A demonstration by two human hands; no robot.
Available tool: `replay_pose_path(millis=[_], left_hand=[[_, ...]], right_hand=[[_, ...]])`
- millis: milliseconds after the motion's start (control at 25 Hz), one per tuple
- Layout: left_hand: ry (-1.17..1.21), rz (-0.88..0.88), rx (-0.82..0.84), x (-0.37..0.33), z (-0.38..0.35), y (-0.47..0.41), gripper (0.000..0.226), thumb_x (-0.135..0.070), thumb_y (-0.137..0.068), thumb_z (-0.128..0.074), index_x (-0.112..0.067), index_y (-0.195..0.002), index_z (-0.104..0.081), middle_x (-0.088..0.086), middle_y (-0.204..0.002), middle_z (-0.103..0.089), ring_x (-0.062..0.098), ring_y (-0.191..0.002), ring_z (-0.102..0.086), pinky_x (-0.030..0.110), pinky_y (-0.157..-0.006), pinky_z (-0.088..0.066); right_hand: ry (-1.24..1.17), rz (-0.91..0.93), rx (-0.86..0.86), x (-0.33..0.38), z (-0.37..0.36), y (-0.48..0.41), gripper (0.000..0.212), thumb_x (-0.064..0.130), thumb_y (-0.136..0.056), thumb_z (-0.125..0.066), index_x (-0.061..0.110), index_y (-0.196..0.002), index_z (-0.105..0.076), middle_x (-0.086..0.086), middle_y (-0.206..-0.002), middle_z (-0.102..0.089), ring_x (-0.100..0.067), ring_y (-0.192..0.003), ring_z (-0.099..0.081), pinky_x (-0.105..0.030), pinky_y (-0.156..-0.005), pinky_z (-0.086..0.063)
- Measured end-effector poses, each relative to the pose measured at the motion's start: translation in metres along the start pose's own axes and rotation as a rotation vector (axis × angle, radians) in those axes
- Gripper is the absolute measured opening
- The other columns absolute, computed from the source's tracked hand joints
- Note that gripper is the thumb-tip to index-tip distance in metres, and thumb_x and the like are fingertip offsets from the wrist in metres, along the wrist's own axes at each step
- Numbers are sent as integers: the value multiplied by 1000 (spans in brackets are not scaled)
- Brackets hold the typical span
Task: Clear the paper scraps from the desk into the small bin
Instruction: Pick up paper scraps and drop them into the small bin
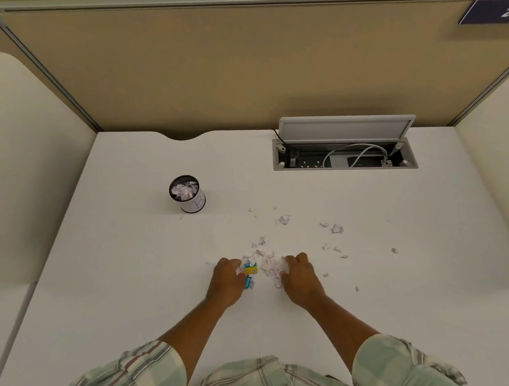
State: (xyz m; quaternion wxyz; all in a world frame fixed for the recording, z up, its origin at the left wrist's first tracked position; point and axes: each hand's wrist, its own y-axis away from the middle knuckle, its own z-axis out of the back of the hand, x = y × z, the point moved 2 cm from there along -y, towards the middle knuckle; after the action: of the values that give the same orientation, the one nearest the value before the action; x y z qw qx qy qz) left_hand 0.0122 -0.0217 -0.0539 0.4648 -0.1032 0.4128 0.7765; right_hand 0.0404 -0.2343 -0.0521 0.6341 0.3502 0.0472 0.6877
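desk (129,275): white, plain
scraps (269,267): white, some with grey marks
coloured scraps (250,270): blue and yellow, print too small to read
bin (189,199): black mesh, white label with a pencilled mark, perhaps a "B"
partition (223,70): tan
cable box (345,158): grey, white cable inside
sleeves (143,368): pale green plaid

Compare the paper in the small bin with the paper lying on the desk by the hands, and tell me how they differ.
The paper in the bin is packed into one heap inside the mesh cup; the scraps on the desk are spread loose, with strays off to the right. The bin paper looks all white; the desk scraps include a blue and yellow piece. Nothing touches the bin paper; the left hand and right hand flank the desk scraps. Both are small torn bits.
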Motion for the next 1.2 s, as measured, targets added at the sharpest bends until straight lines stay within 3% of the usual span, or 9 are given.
replay_pose_path(millis=[80,200,280,400,680,880,960,1120,1200], left_hand=[[-1,-5,-6,-1,3,-2,41,-19,-93,-68,-12,-133,-62,10,-127,-58,25,-118,-61,31,-100,-51],[1,-38,23,-2,5,-7,54,-24,-88,-77,-17,-138,-57,8,-127,-56,23,-116,-60,28,-96,-52],[-30,-60,38,-8,4,-10,58,-30,-88,-77,-19,-140,-55,7,-129,-54,21,-119,-58,21,-91,-47],[-83,-69,12,-21,2,-15,60,-37,-89,-75,-21,-143,-52,6,-134,-53,22,-126,-54,24,-97,-45],[-134,-135,31,-35,4,-36,49,-31,-92,-72,-16,-137,-61,12,-128,-58,26,-120,-58,32,-101,-48],[-124,-140,0,-39,8,-46,20,-22,-94,-67,-8,-100,-78,13,-97,-75,26,-93,-71,27,-76,-50],[-143,-117,-5,-41,8,-47,20,-21,-96,-65,-8,-97,-79,12,-94,-76,25,-88,-72,27,-77,-53],[-193,-100,-20,-41,8,-51,18,-14,-95,-65,-7,-102,-79,12,-98,-77,25,-91,-72,27,-84,-55],[-181,-106,-27,-39,11,-55,17,-8,-91,-66,-5,-100,-80,13,-98,-78,25,-92,-73,26,-81,-55]], right_hand=[[-25,12,-1,2,3,-3,48,34,-98,-56,14,-140,-44,-12,-130,-41,-34,-120,-53,-43,-95,-52],[72,56,95,0,9,-10,91,49,-81,-78,23,-152,-29,-8,-142,-34,-30,-127,-47,-42,-97,-54],[194,98,175,3,7,-13,116,46,-69,-89,30,-157,-14,-9,-147,-25,-31,-128,-44,-43,-97,-54],[256,127,162,15,0,-22,123,32,-70,-92,33,-158,-6,-11,-149,-21,-33,-127,-45,-43,-97,-55],[285,178,137,54,2,-64,108,30,-75,-86,32,-158,-17,-14,-145,-26,-34,-122,-48,-44,-95,-56],[307,271,77,68,2,-77,39,24,-89,-72,17,-125,-58,-11,-125,-42,-31,-103,-58,-42,-84,-58],[302,295,39,70,1,-75,16,18,-96,-61,14,-111,-63,-10,-115,-49,-28,-97,-61,-38,-79,-57],[313,303,7,62,2,-71,12,6,-94,-56,8,-103,-64,-12,-109,-57,-29,-95,-60,-34,-76,-52],[302,267,0,54,2,-70,17,3,-94,-56,6,-107,-66,-13,-112,-59,-29,-101,-62,-31,-84,-52]])
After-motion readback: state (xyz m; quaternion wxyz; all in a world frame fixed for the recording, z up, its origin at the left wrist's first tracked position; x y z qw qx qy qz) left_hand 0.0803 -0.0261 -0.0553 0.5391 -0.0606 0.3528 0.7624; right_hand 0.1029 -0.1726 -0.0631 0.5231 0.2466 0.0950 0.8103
